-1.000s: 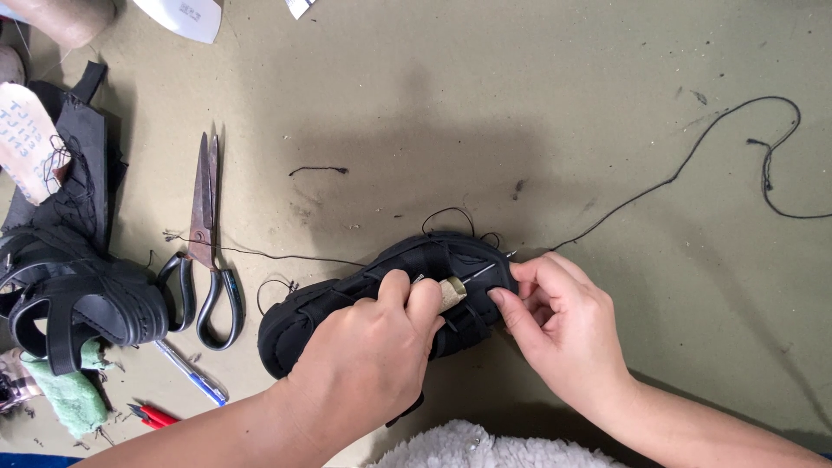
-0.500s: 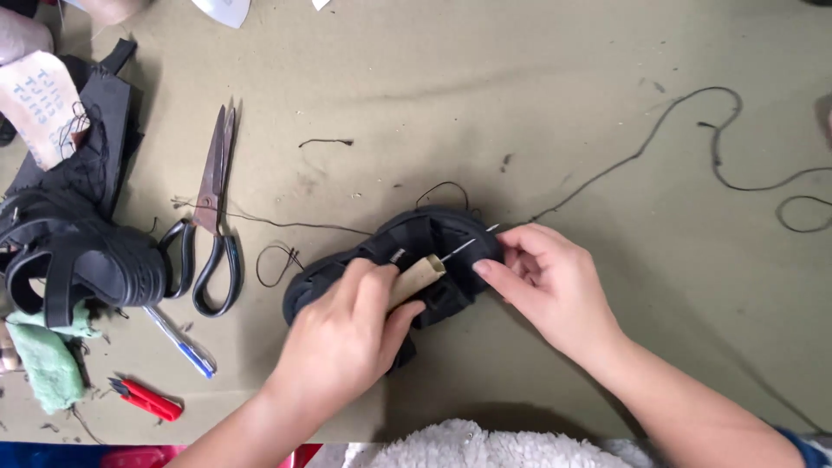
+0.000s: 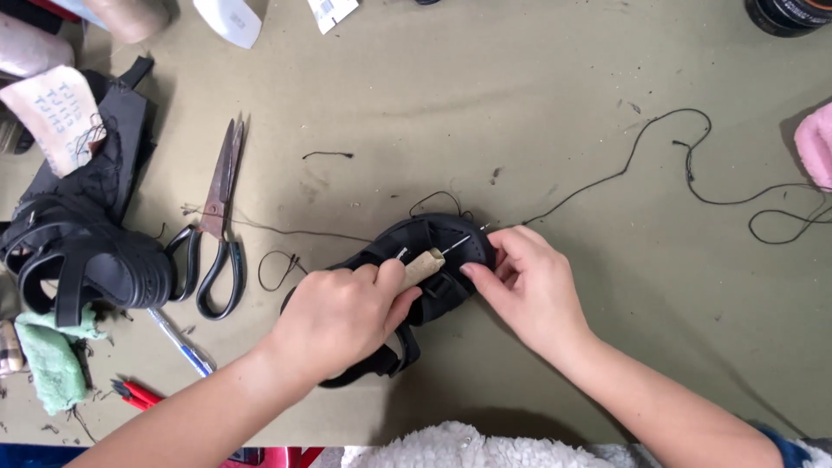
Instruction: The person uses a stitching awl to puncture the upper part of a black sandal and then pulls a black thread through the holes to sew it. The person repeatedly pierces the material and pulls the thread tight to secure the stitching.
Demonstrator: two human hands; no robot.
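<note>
A black sandal [image 3: 431, 238] lies on the olive-green table [image 3: 485, 95] in front of me. My left hand [image 3: 338, 316] grips a stitching awl [image 3: 426, 262] by its pale wooden handle; its metal point rests against the sandal's upper edge. My right hand [image 3: 529, 290] presses on the sandal's right end, fingers pinched at the rim beside the awl tip. A long black thread [image 3: 659, 139] runs from the sandal up and to the right across the table.
Old rusty scissors [image 3: 217, 225] with black handles lie to the left. Further left is a pile of black sandals and straps [image 3: 82, 251]. A green cloth [image 3: 52, 360], a blue pen [image 3: 178, 341] and red-handled pliers [image 3: 134, 394] sit at lower left. A pink object [image 3: 816, 143] is at the right edge.
Both hands have stayed on the sandal; the awl's point has shifted slightly along the sandal's rim. The view has drifted, so the table appears shifted.
</note>
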